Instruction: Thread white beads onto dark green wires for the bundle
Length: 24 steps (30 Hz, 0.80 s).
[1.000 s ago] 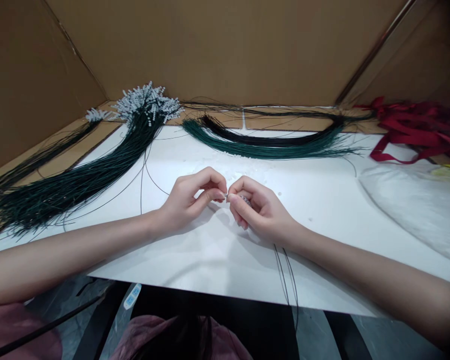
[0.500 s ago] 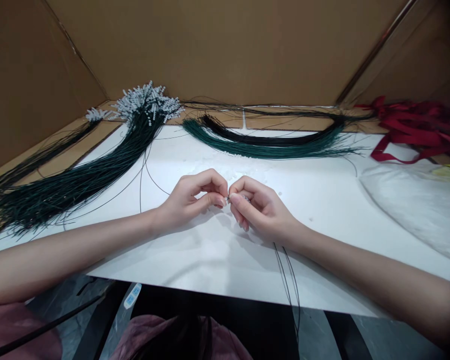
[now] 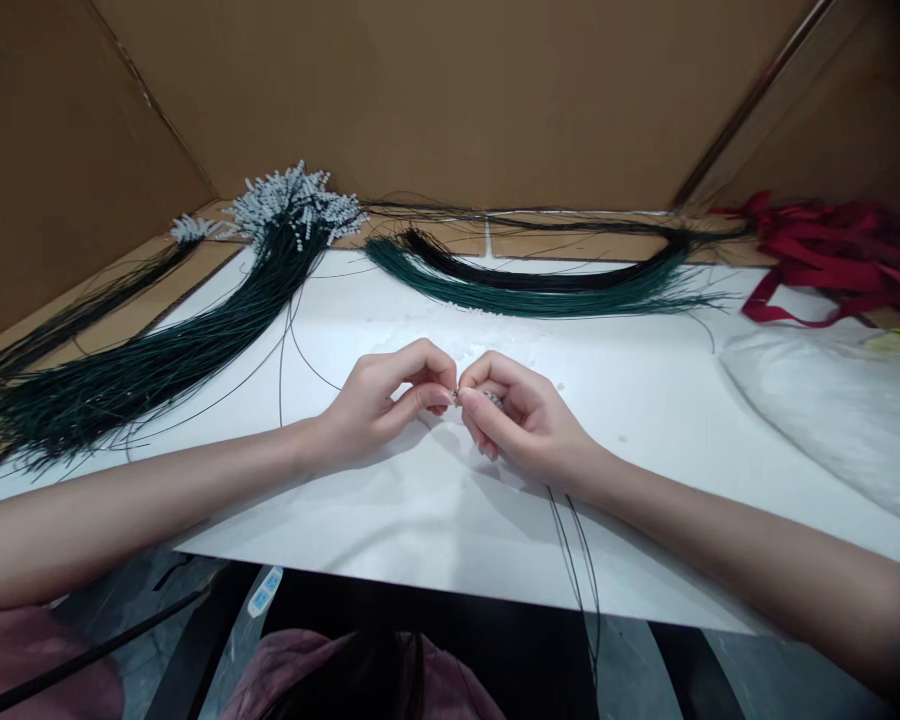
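Observation:
Over the middle of the white board, my left hand and my right hand meet at their fingertips. The right thumb and fingers close on a beaded wire, whose small pale beads show partly behind the thumb. Two dark wire ends run out below the right wrist and over the board's front edge. My left thumb and index finger pinch at the wire's tip; what lies between them is too small to make out. Loose white beads are scattered just beyond my hands.
At the left lies a bundle of green wires topped with white beads. Bare green wires curve along the back. Red ribbon and a clear plastic bag lie at the right. Cardboard walls stand behind.
Hardly anything differs. My fingertips shift slightly, and a little more of the pale beads shows behind the right thumb.

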Each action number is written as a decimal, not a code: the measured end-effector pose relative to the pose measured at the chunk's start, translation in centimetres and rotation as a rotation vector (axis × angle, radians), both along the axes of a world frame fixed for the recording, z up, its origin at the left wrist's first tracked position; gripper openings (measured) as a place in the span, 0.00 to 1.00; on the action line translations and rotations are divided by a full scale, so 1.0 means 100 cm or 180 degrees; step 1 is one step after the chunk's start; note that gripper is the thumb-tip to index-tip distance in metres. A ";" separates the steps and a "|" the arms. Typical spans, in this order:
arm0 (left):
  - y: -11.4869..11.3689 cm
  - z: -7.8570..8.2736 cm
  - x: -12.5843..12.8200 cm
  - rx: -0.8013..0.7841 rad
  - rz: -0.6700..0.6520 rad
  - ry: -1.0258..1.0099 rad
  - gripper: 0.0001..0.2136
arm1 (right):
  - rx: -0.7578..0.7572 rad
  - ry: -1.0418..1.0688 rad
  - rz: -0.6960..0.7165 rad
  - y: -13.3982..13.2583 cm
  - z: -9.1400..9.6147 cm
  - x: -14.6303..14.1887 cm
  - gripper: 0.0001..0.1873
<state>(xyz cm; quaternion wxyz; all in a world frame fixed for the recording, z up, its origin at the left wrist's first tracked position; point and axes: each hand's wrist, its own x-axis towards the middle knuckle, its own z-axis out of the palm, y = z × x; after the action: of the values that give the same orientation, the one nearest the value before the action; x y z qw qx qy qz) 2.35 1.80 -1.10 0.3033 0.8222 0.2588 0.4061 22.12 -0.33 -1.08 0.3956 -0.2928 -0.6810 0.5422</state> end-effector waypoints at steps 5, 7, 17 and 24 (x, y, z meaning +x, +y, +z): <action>-0.002 0.002 0.001 0.0263 0.0144 0.0130 0.02 | 0.0193 -0.0124 -0.0038 0.000 -0.001 0.000 0.07; -0.002 0.003 0.002 0.0391 0.0197 0.0182 0.02 | 0.0252 -0.0201 -0.0046 0.000 -0.002 -0.001 0.07; -0.004 0.000 0.000 0.0642 0.0276 0.0364 0.04 | 0.0397 -0.0503 -0.0183 -0.001 -0.002 -0.001 0.06; -0.003 0.000 0.000 0.0521 0.0304 0.0308 0.04 | 0.0306 -0.0512 -0.0211 -0.002 -0.002 -0.002 0.06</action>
<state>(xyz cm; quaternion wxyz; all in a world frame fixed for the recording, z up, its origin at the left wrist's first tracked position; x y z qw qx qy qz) 2.31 1.54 -1.08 0.2027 0.8496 0.2780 0.3998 21.95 -0.48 -1.29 0.3709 -0.3384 -0.7258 0.4702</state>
